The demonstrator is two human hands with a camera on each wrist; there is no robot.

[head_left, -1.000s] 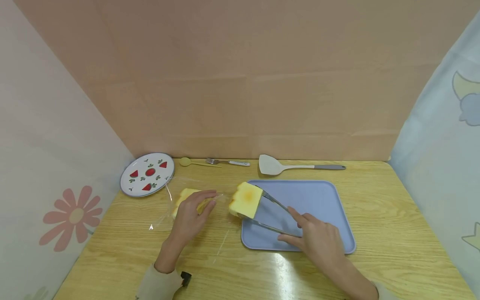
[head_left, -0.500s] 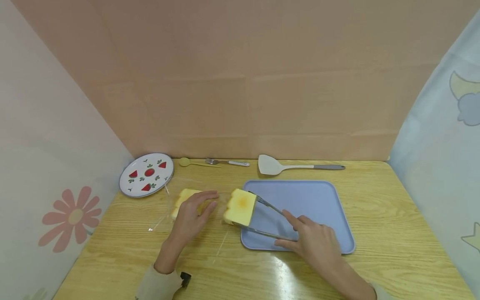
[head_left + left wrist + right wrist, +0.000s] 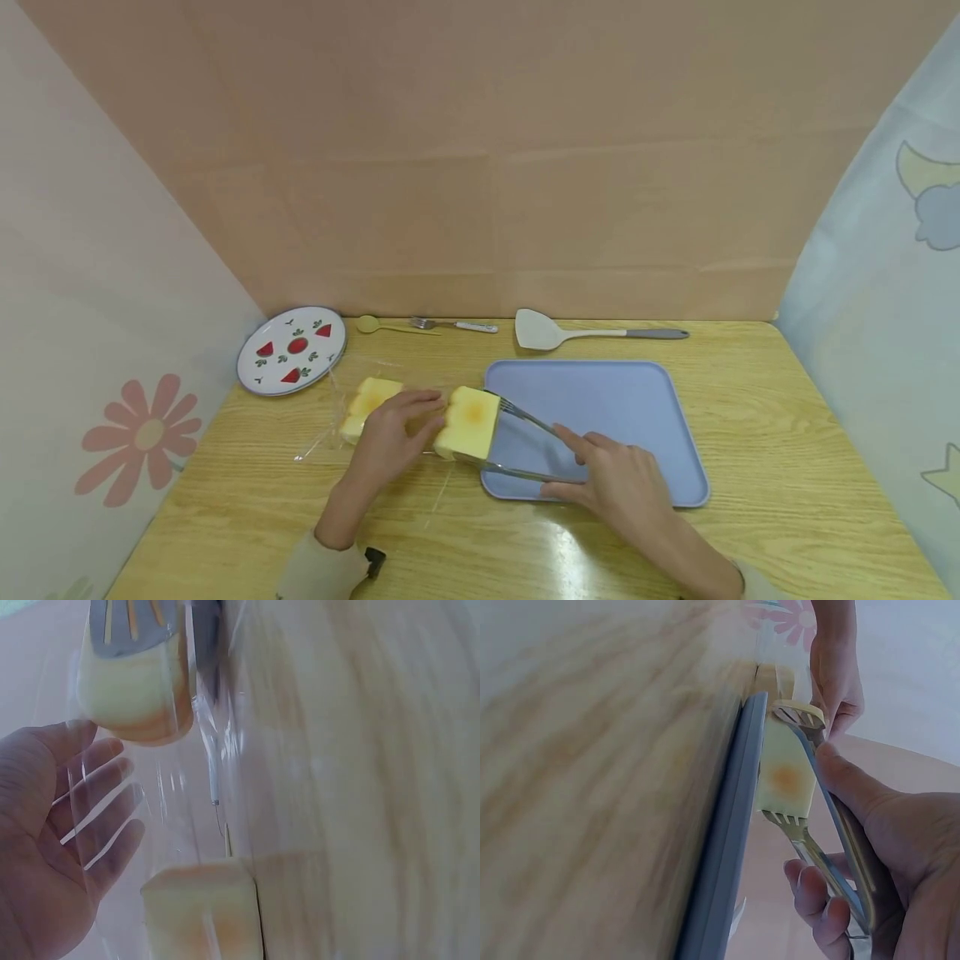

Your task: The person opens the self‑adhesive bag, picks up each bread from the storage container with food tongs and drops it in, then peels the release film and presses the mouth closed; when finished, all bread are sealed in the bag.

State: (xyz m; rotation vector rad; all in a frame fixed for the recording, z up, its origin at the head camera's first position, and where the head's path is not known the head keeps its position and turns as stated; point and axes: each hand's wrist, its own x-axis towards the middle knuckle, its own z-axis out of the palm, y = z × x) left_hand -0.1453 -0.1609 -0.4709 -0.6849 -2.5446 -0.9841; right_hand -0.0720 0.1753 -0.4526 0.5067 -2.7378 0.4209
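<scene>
My right hand (image 3: pixel 626 479) grips metal food tongs (image 3: pixel 525 475) with fork-like tips, squeezed on a thick slice of bread (image 3: pixel 468 422). That slice hangs between the tray's left edge and my left hand (image 3: pixel 393 437). Another bread slice (image 3: pixel 369 404) lies inside a clear plastic bag (image 3: pixel 318 442) on the table, partly hidden by my left hand. My left hand is at the bag's mouth, fingers extended and spread against the film in the left wrist view, the thumb tip beside the held slice (image 3: pixel 135 697).
A blue tray (image 3: pixel 600 400) is on the right, under the tongs. Along the back are a white plate (image 3: pixel 270 371) with a fruit pattern, a yellow spoon (image 3: pixel 369 324), a fork (image 3: pixel 472 327) and a white spatula (image 3: pixel 536 332). Fabric walls enclose the table.
The tongs and their slice have moved left and toward me, from over the tray's edge up to my left hand. My left hand has shifted slightly right.
</scene>
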